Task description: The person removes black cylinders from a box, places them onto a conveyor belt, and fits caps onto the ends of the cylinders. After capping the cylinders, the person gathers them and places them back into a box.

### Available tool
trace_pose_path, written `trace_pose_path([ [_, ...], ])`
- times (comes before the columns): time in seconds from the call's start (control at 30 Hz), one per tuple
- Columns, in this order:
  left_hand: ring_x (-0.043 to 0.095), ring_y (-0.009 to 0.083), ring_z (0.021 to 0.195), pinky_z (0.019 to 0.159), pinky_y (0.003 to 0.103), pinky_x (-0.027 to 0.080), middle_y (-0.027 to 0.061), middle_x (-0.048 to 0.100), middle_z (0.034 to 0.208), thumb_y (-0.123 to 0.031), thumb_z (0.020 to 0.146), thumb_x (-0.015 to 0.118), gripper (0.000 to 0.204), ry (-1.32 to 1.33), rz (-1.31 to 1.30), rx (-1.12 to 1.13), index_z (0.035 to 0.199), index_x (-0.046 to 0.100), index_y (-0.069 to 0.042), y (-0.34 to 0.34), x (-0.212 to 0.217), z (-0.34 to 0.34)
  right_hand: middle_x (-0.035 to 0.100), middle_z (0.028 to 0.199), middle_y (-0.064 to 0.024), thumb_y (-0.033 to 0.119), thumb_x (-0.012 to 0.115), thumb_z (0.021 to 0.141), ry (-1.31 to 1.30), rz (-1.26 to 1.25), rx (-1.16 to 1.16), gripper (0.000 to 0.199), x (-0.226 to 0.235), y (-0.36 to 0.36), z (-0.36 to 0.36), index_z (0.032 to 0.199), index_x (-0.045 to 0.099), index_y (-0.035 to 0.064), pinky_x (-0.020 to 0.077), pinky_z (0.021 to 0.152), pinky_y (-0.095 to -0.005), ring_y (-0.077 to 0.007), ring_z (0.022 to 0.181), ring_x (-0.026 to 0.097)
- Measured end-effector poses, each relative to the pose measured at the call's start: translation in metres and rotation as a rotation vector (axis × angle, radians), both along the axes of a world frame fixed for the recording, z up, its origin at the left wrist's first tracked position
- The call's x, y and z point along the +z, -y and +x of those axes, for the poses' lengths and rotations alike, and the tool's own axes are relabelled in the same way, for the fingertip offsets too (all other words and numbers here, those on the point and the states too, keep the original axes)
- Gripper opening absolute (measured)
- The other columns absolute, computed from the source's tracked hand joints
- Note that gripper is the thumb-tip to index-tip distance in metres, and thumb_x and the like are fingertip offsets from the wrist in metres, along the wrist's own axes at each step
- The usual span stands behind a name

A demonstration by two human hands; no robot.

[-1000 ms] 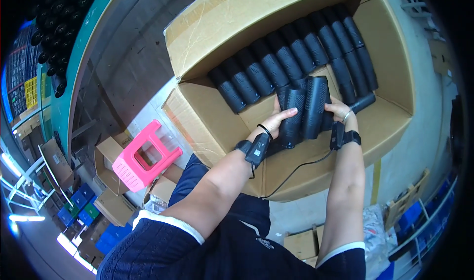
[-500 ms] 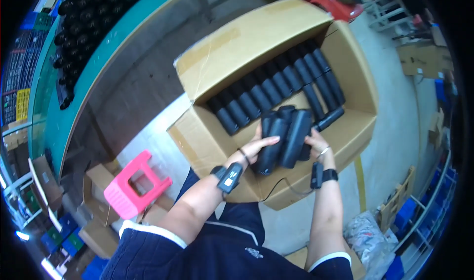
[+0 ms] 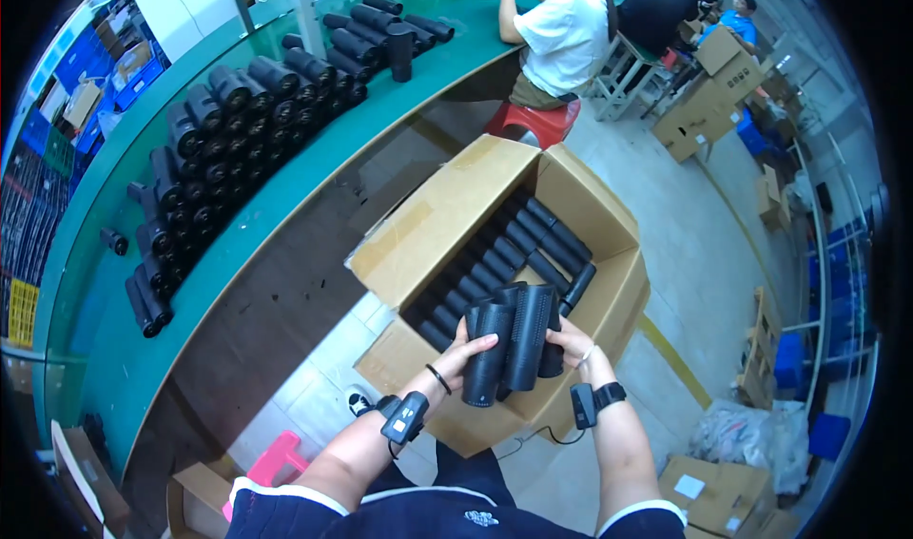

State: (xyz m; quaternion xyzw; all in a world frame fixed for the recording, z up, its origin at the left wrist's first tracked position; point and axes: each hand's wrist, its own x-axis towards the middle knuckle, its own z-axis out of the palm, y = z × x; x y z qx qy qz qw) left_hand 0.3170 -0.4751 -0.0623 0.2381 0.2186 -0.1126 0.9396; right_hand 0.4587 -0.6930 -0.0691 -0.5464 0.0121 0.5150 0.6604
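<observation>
Between my two hands is a bundle of several black tubes (image 3: 528, 335), some with finely perforated walls. My left hand (image 3: 468, 349) presses their left side with the thumb across the front. My right hand (image 3: 573, 342) closes round the right side, its fingers partly hidden behind the tubes. The bundle is held above the near part of an open cardboard box (image 3: 609, 301). Inside the box, more black tubes (image 3: 495, 268) lie side by side in a slanted row, and a few lie crosswise at the right. The box floor under my hands is hidden.
A green-topped table (image 3: 285, 197) curves along the left, bearing a big stack of black tubes (image 3: 233, 121). A seated person (image 3: 569, 26) is at its far end on a red stool (image 3: 537, 121). A pink stool (image 3: 281, 458) stands lower left; cardboard (image 3: 713, 491) lies lower right.
My view has tilted up, bringing more of the table and other people into sight. The bundle stays gripped in both hands and has come nearer the box's near edge.
</observation>
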Motion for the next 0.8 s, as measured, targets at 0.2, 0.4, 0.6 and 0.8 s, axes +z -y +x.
trace_pose_path([
  [0.2, 0.046, 0.0316, 0.121, 0.090, 0.049, 0.049, 0.0144, 0.034, 0.137, -0.022, 0.077, 0.074, 0.093, 0.039, -0.048, -0.019, 0.144, 0.009, -0.024, -0.094, 0.040, -0.077, 0.059, 0.116, -0.0081, 0.017, 0.073, 0.079, 0.040, -0.007, 0.006, 0.057, 0.058, -0.098, -0.072, 0.126, 0.045, 0.0021, 0.0479, 0.090, -0.0343, -0.0194, 0.105, 0.057],
  [0.4, 0.046, 0.0284, 0.120, 0.094, 0.044, 0.047, 0.0155, 0.035, 0.134, -0.022, 0.075, 0.077, 0.096, 0.085, -0.042, 0.202, 0.142, 0.009, -0.017, -0.209, 0.093, -0.188, 0.056, 0.121, -0.0082, 0.029, 0.081, 0.070, 0.014, 0.023, 0.192, 0.077, 0.114, -0.244, -0.150, 0.130, 0.042, 0.0014, 0.0437, 0.096, -0.0345, -0.0212, 0.111, 0.054],
  [0.6, 0.045, 0.0289, 0.122, 0.096, 0.044, 0.047, 0.0146, 0.037, 0.133, -0.016, 0.079, 0.071, 0.081, 0.097, -0.009, 0.563, 0.139, 0.018, -0.015, -0.317, 0.123, -0.317, 0.054, 0.123, -0.0090, 0.016, 0.070, 0.082, -0.073, 0.041, 0.510, 0.062, 0.118, -0.420, -0.227, 0.134, 0.039, 0.0038, 0.0444, 0.096, -0.0355, -0.0228, 0.111, 0.054],
  [0.8, 0.053, 0.0284, 0.113, 0.093, 0.044, 0.048, 0.0177, 0.051, 0.123, -0.021, 0.083, 0.067, 0.061, 0.034, -0.029, 0.782, 0.133, 0.035, -0.005, -0.398, 0.132, -0.444, 0.053, 0.123, -0.0151, 0.017, 0.072, 0.081, -0.086, 0.152, 0.902, 0.066, 0.143, -0.588, -0.338, 0.133, 0.036, -0.0021, 0.0461, 0.094, -0.0369, -0.0245, 0.111, 0.055],
])
